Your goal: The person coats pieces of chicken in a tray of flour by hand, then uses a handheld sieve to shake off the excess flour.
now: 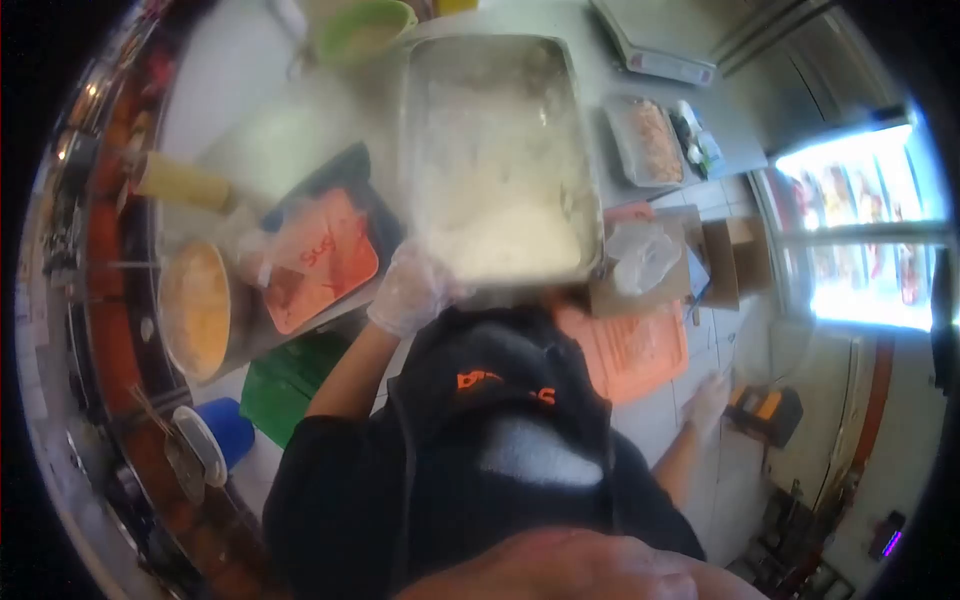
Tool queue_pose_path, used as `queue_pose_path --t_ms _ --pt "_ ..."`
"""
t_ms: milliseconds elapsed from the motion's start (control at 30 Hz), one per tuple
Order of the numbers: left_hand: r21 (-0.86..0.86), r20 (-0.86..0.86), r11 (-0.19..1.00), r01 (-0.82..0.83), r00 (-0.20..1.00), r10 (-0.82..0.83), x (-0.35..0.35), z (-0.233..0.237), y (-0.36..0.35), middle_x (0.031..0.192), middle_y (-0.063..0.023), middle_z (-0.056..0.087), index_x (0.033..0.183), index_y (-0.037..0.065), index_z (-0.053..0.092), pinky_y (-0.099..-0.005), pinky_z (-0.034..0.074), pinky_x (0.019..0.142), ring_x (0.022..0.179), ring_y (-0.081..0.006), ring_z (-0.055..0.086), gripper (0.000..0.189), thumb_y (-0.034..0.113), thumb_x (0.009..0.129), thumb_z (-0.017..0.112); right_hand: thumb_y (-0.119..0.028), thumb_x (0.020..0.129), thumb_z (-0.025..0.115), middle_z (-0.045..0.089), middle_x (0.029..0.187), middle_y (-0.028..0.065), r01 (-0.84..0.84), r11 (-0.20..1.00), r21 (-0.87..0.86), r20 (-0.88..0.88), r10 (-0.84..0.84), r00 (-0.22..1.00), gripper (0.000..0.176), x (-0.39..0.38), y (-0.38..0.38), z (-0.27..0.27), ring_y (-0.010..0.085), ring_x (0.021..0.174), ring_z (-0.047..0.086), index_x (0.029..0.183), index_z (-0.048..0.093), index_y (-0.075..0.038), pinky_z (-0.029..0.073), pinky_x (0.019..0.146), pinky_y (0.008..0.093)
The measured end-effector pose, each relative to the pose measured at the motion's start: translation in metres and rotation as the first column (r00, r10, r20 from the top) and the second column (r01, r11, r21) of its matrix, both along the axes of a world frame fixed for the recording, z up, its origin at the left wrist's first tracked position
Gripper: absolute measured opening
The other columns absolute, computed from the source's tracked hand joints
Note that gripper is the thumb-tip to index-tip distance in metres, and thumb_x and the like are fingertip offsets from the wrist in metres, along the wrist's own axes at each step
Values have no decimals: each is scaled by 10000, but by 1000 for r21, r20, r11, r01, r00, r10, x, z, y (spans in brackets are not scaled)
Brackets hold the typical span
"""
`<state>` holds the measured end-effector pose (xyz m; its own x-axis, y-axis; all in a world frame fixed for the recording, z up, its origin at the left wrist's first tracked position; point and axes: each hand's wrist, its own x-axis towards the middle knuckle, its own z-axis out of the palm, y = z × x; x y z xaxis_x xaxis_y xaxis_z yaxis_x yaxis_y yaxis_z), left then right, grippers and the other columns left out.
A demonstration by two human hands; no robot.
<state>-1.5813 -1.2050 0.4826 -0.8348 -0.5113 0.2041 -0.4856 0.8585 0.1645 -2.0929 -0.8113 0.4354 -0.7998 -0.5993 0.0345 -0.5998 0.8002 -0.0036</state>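
Note:
A deep metal tray (590, 200) holds a pale, creamy-white mass that thins toward the far end. My left hand (410, 290), in a clear glove, is closed at the tray's near left corner, with its fingers against the rim. My right hand (708, 402), also gloved, hangs low at my right side, away from the tray. Motion smears its fingers, and it appears near a black and orange object (768, 412). Left of the tray lies an orange-red lid (325, 260) with dark writing.
A large tub (222, 310) with yellow-orange contents stands left, above a blue bucket (228, 436). A green bowl (365, 28) is at the back. Right are a clear container (648, 140), a cardboard box (735, 262), an orange crate (630, 350) and a lit fridge (850, 235).

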Motion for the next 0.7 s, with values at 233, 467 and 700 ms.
queue_pose_path --t_ms 233,467,700 --pt "695 -383 719 -24 834 398 9 23 15 681 -76 484 762 39 541 -415 441 717 692 -278 516 302 280 796 720 -380 887 577 629 1040 244 -281 899 -336 191 357 915 462 30 -244 202 303 966 609 1135 608 9 441 823 427" --pt "461 -202 859 -224 916 348 4 52 20 741 -128 578 775 15 574 -436 454 723 768 -326 544 325 316 795 693 -286 841 619 629 765 215 -815 515 -265 98 856 508 259 92 -451 171 385 741 611 862 651 -30 475 698 433" --pt "259 -64 932 -255 958 280 0 76 18 807 -163 554 741 53 603 -472 450 742 887 -361 535 269 295 768 719 -179 786 666 652 785 195 -757 502 -419 542 807 235 177 131 -546 108 252 707 628 925 681 -71 482 668 363"
